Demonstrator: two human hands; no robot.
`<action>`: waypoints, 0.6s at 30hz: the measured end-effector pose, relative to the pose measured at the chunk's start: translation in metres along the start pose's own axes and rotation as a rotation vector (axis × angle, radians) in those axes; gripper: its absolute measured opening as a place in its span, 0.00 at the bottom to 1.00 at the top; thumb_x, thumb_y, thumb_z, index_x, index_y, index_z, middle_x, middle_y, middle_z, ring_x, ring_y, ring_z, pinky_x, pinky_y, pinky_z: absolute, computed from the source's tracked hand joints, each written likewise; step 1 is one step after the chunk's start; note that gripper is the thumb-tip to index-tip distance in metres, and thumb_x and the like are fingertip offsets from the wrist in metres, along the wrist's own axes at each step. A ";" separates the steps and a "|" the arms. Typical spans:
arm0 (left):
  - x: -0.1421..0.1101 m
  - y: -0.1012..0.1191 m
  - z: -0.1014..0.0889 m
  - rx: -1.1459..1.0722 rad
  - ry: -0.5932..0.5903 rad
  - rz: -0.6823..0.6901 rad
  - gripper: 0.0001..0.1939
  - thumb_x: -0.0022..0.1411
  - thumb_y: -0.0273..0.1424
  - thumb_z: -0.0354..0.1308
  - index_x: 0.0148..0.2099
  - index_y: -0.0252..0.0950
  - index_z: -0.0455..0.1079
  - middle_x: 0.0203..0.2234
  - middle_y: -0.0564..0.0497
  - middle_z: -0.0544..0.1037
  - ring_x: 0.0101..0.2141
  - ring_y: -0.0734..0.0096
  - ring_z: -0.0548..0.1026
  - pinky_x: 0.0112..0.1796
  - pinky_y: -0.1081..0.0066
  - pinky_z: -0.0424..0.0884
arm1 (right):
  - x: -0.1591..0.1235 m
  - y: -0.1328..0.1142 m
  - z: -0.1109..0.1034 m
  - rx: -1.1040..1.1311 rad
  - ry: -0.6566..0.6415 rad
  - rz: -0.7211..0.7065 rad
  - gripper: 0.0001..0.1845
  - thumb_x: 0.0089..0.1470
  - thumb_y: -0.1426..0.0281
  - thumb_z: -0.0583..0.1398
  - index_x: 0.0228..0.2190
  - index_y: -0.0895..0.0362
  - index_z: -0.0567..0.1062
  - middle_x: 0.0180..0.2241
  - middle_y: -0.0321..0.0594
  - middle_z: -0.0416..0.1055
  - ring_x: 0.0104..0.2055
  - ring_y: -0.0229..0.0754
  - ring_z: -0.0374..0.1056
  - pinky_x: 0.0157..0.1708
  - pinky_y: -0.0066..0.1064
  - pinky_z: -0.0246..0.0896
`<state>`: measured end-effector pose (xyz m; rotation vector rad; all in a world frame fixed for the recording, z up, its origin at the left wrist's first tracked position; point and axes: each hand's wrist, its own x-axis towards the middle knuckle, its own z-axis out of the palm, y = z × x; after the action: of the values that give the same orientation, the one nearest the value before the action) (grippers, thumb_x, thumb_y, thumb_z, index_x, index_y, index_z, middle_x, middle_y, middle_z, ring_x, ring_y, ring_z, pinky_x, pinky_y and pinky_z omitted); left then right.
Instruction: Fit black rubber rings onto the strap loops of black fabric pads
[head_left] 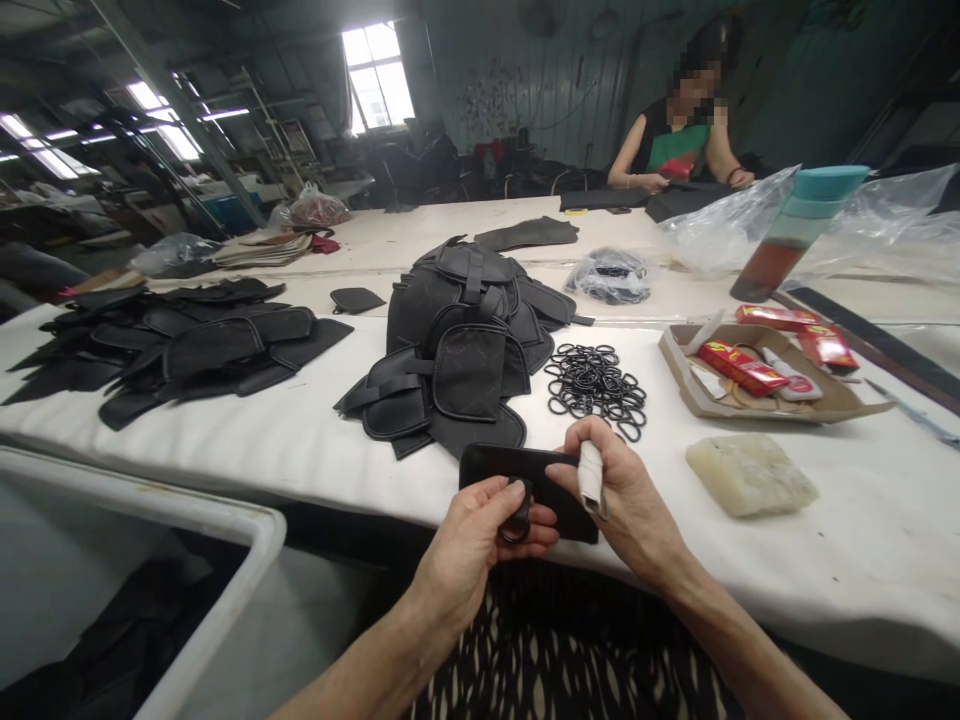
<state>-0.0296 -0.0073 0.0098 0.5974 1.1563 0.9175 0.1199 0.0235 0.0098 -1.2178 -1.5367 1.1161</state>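
My left hand (491,525) pinches a short black strap (519,505) with a dark ring (514,536) hanging at its end. Behind the fingers, a flat black leather-like piece (574,510) stands near the table's front edge. My right hand (619,480) is closed around a small tool with a white wrapped handle (590,472), its thumb against the black piece. Just beyond lies a heap of black rings (592,385). To the left of the rings, black padded pieces with straps (469,350) are piled up.
Another black stack (187,340) lies at left. On the right are a cardboard tray (720,405) with red packets, a waxy block (750,475) and a tilted bottle (799,235). A white bin (247,520) stands at lower left. Across the table a person (682,140) handles dark material.
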 end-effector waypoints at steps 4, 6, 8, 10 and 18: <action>0.002 0.000 0.000 0.043 0.022 0.033 0.13 0.54 0.38 0.60 0.33 0.30 0.69 0.26 0.45 0.78 0.26 0.68 0.77 0.31 0.68 0.72 | 0.000 0.001 0.000 0.009 -0.017 0.005 0.07 0.49 0.72 0.56 0.28 0.53 0.60 0.18 0.25 0.53 0.21 0.33 0.49 0.20 0.24 0.46; 0.003 0.000 0.000 0.045 0.021 0.046 0.13 0.54 0.38 0.60 0.32 0.30 0.70 0.26 0.45 0.78 0.26 0.67 0.77 0.31 0.68 0.72 | 0.000 0.001 -0.001 0.011 -0.023 0.004 0.07 0.49 0.72 0.56 0.28 0.53 0.60 0.18 0.25 0.52 0.21 0.33 0.49 0.20 0.24 0.45; 0.003 -0.001 -0.001 0.034 0.026 0.053 0.13 0.53 0.37 0.60 0.31 0.31 0.70 0.26 0.45 0.78 0.26 0.67 0.76 0.31 0.68 0.72 | 0.001 0.000 -0.001 0.011 -0.021 -0.002 0.07 0.49 0.73 0.56 0.27 0.53 0.60 0.18 0.25 0.52 0.20 0.33 0.49 0.20 0.24 0.45; 0.003 -0.001 -0.002 0.025 0.034 0.065 0.12 0.53 0.36 0.60 0.31 0.30 0.71 0.26 0.45 0.78 0.26 0.68 0.76 0.31 0.69 0.71 | 0.003 -0.001 -0.002 0.009 -0.016 -0.012 0.07 0.48 0.74 0.56 0.27 0.53 0.60 0.18 0.25 0.52 0.21 0.33 0.48 0.20 0.24 0.44; 0.004 -0.003 -0.004 0.045 0.039 0.084 0.13 0.56 0.37 0.58 0.31 0.29 0.73 0.25 0.45 0.79 0.26 0.68 0.76 0.34 0.70 0.70 | 0.007 0.000 -0.003 0.001 -0.015 -0.030 0.07 0.47 0.74 0.57 0.27 0.54 0.61 0.20 0.26 0.52 0.22 0.33 0.49 0.22 0.25 0.46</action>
<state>-0.0315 -0.0060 0.0041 0.6713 1.1960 0.9809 0.1213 0.0304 0.0110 -1.1841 -1.5605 1.1083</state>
